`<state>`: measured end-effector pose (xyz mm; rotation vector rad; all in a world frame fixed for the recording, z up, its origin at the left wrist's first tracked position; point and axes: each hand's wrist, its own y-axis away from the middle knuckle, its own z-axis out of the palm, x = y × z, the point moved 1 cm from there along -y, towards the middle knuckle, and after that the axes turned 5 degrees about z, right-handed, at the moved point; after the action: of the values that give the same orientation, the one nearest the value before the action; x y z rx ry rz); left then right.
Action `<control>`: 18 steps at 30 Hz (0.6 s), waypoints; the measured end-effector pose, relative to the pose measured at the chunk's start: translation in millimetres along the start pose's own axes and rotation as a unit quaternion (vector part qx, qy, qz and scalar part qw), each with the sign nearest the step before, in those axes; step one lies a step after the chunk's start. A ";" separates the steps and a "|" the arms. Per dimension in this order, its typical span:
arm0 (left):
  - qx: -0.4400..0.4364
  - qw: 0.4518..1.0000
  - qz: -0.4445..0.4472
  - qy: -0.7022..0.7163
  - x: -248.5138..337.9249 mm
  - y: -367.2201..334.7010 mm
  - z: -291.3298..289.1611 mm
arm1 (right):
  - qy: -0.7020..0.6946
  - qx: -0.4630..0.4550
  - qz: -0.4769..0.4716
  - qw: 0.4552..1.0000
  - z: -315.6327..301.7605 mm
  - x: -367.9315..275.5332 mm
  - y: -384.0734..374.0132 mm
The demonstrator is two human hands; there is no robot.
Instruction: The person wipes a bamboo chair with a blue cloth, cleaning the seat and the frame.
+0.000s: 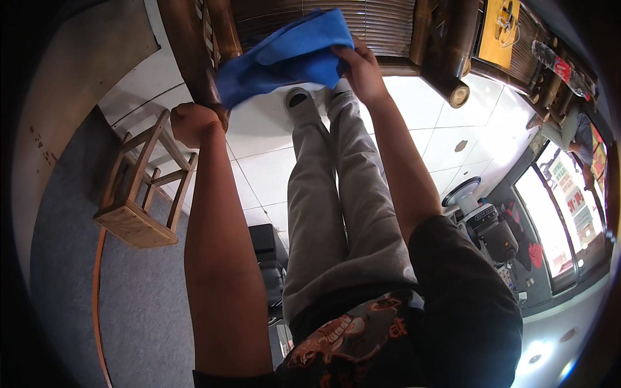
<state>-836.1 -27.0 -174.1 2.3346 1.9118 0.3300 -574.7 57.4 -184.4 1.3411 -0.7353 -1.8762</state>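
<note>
A blue cloth (284,58), folded over and slightly blurred, hangs from my right hand (363,72), which is closed on its right edge. The cloth stretches leftward above the front edge of a dark brown bamboo bench (385,22) with a slatted top. My left hand (194,125) is curled into a fist beside the lower end of a thick bamboo pole (187,48) at the bench's left. Its fingers are turned away, so whatever it grips is hidden. Below the cloth are my legs in grey trousers, and my shoes on the tiles.
A small wooden stool (139,220) stands left of my left forearm. On the bench's right lie a yellow board (497,32) with a cable and a plastic bottle (557,68) with a red label. A rounded bamboo end (458,96) juts out. Another person (576,139) is at the far right.
</note>
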 end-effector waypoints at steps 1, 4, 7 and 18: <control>0.004 1.000 0.000 -0.003 0.1 0.5 -1.4 | 0.000 0.000 0.001 1.000 -6.6 3.8 -8.2; 0.001 1.000 -0.010 0.003 3.2 0.4 0.8 | 0.139 0.074 0.026 0.987 -55.3 20.0 -37.8; 0.001 1.000 -0.026 0.008 0.3 -1.7 0.4 | 0.160 0.075 -0.015 0.984 -56.9 27.9 -41.3; 0.005 1.000 -0.007 0.014 1.4 -0.1 1.3 | 0.463 0.204 -0.274 0.818 -18.2 19.5 -34.2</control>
<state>-835.7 -25.5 -175.3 2.3342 1.9474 0.3546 -568.9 61.0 -227.3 2.6645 -0.2187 -1.1490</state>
